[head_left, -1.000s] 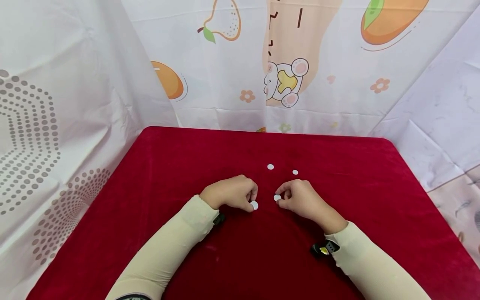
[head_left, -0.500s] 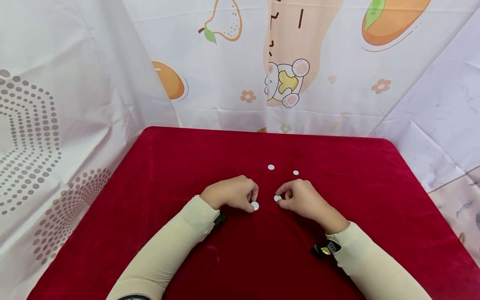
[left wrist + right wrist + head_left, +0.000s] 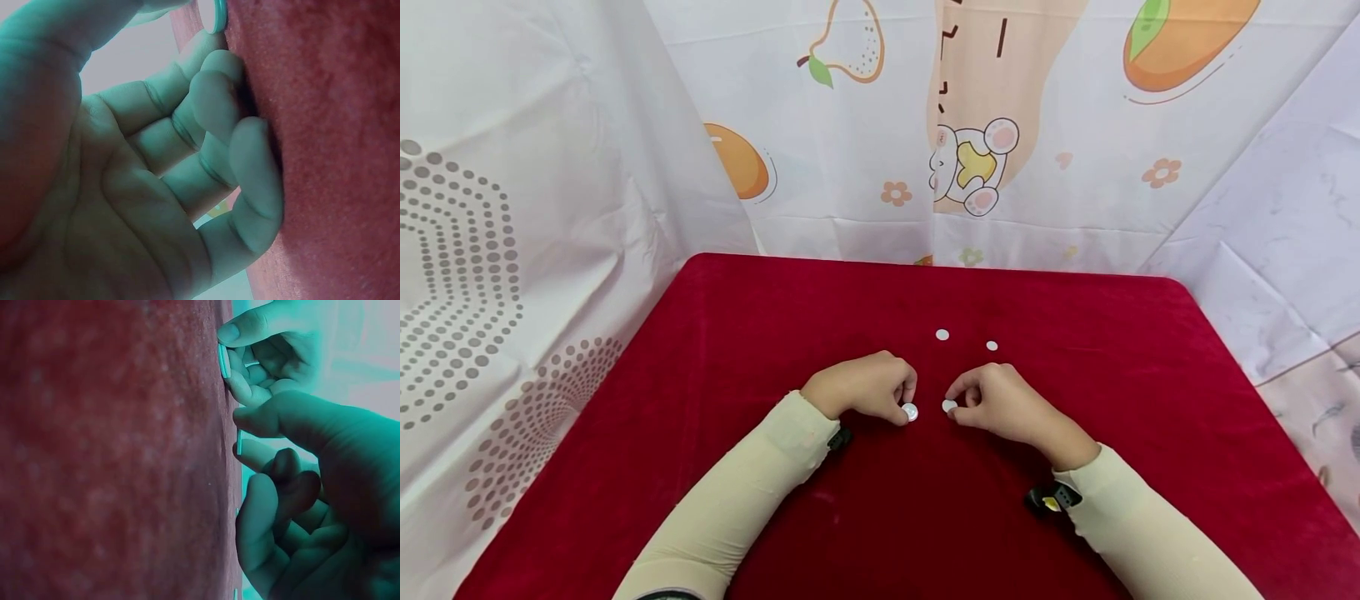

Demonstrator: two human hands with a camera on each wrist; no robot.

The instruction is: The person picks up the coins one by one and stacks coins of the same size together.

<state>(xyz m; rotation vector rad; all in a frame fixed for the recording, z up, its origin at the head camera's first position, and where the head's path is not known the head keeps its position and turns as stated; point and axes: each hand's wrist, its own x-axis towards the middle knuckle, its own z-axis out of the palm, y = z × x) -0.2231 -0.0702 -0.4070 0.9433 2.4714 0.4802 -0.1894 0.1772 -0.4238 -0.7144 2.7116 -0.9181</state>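
Four white discs at least on view, two in hand and two loose, above or on the red cloth. Left disc: held in a narrow pinch by the left hand, thumb on the near side, index finger toward the far side. In the right wrist view, shows parallel lines along the rim; possibly a stack, but cannot tell for sure. Right disc: pinched likewise by the right hand, between thumb and index finger, other fingers curled toward the palm. Seen nearly edge-on from the right wrist, faces about level with the cloth; as for contact underneath, cannot tell.

Likely key relation: disc to disc, across the short strip of cloth between the two pinches. Near each other yet apart, left disc slightly closer to the person, right disc slightly farther off and to the right. Round, with no long axis to line up, so gap and offset probably weightier than any turn.

Beyond both hands: middle far disc, roughly straight past the right disc, and right far disc, just past the right hand's knuckles. Both lying flat, both untouched; right hand plainly nearer to the latter.
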